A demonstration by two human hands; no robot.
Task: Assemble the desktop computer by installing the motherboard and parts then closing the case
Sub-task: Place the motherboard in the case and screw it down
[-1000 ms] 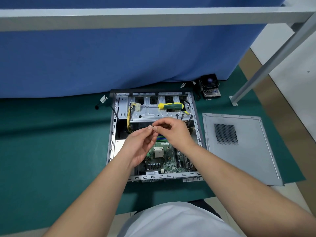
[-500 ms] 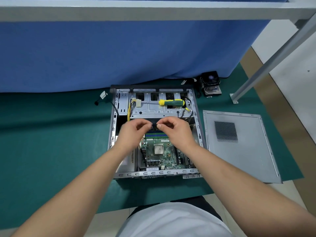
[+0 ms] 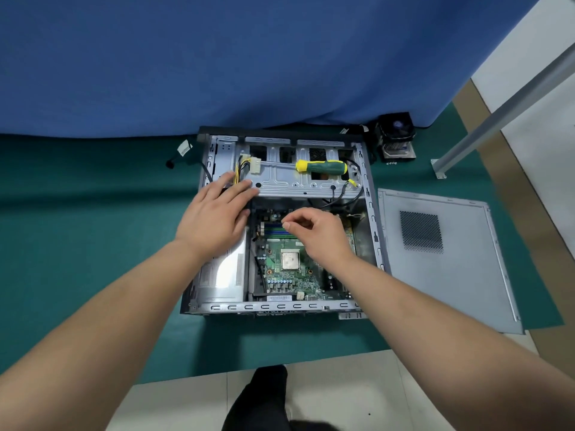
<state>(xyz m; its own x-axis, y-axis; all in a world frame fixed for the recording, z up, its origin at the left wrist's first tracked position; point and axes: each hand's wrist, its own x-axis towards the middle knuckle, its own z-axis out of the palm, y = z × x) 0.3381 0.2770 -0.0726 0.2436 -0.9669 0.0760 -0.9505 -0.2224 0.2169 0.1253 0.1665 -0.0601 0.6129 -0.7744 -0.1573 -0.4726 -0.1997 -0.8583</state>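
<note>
Head view looks down on two bare forearms reaching into an open computer case [image 3: 370, 213] lying on a green mat [image 3: 77, 244]. Right hand [image 3: 314, 234] makes a curled grip above the motherboard [image 3: 286, 275], thumb and forefinger pinched together — whether anything small sits between them I cannot tell. Just below that grip lie the blue memory slots [image 3: 275, 230] and, nearer the person, the processor [image 3: 290, 259]. Left hand [image 3: 214, 213] is released, fingers straight, resting flat on the drive cage [image 3: 280, 181] edge. Beyond both hands a yellow-green screwdriver [image 3: 322, 167] lies on the cage. Right of the right hand the side panel [image 3: 441, 275] lies flat; farther back a cooler fan [image 3: 395, 135] sits against the blue curtain [image 3: 249, 57].
</note>
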